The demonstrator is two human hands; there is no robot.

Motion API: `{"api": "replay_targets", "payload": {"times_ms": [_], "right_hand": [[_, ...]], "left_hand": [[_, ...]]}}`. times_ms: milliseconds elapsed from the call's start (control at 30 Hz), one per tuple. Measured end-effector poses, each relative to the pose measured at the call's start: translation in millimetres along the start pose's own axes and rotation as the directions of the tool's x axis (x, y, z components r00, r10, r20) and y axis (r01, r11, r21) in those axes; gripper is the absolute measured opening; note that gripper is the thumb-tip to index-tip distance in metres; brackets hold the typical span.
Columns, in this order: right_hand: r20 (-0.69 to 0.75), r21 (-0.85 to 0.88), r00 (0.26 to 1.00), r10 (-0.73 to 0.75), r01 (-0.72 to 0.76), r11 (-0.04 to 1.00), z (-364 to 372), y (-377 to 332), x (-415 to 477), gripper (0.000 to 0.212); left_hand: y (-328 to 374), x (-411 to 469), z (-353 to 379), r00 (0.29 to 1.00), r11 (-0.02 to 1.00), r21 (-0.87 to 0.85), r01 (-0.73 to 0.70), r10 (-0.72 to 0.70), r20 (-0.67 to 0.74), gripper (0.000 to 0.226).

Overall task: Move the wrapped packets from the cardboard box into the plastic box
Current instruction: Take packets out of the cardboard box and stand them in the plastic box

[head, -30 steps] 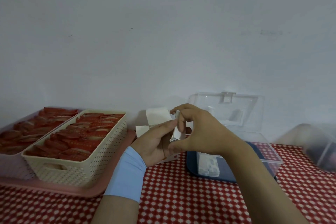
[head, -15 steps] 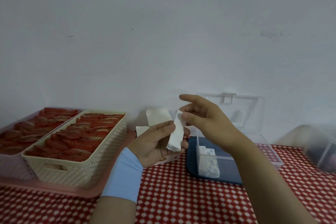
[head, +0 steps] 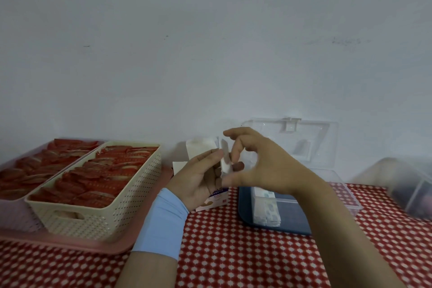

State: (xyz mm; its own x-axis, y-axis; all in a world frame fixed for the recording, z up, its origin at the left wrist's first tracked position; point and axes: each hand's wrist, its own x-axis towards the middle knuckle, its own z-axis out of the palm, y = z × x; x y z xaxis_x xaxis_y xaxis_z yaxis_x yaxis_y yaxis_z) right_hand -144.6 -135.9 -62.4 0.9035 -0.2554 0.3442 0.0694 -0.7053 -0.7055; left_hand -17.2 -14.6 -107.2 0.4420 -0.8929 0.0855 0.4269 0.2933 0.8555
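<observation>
My left hand (head: 198, 177), with a blue band on the wrist, holds a small stack of white wrapped packets (head: 225, 159) upright above the table. My right hand (head: 264, 166) is right beside it, its thumb and fingers pinching at the stack. The small cardboard box (head: 214, 201) stands open behind and under my left hand, with its white flaps up against the wall. The clear plastic box (head: 343, 192) with a blue bottom sits to the right, lid up, and holds a row of white packets (head: 266, 208) at its left side.
A cream perforated basket (head: 98, 213) full of red sachets sits on a pink tray (head: 70, 241) at the left, next to a second container of red sachets. A blurred clear container (head: 406, 184) lies at the far right. The red-and-white checked cloth (head: 233, 259) covers the table.
My right hand rose and spread its fingers half a second ago, then came back down onto the stack in my left hand. My left hand stayed nearly in place.
</observation>
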Motion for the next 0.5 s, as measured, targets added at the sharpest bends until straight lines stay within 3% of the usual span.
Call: {"api": "replay_targets", "payload": {"times_ms": [100,300,433,500], "right_hand": [[0.09,-0.125,0.996,-0.027,0.039,0.991,5.0,-5.3,-2.7,0.046],[-0.011,-0.085,0.996,-0.093,0.091,0.992,10.7,0.3,2.0,0.038],[0.024,-0.096,0.993,-0.114,0.116,0.989,11.6,-0.9,0.7,0.039],[0.024,-0.016,0.997,-0.076,0.077,0.997,9.8,1.8,0.6,0.037]], "left_hand": [[0.1,-1.0,1.5,1.0,1.0,-0.01,0.021,-0.021,0.004,0.026],[-2.4,-0.6,4.2,1.0,1.0,0.012,-0.006,0.005,0.029,0.022],[-2.1,0.5,3.7,0.999,1.0,0.016,0.0,0.0,0.04,0.023],[-1.5,0.0,2.5,0.999,1.0,-0.02,0.017,-0.016,0.038,0.023]]}}
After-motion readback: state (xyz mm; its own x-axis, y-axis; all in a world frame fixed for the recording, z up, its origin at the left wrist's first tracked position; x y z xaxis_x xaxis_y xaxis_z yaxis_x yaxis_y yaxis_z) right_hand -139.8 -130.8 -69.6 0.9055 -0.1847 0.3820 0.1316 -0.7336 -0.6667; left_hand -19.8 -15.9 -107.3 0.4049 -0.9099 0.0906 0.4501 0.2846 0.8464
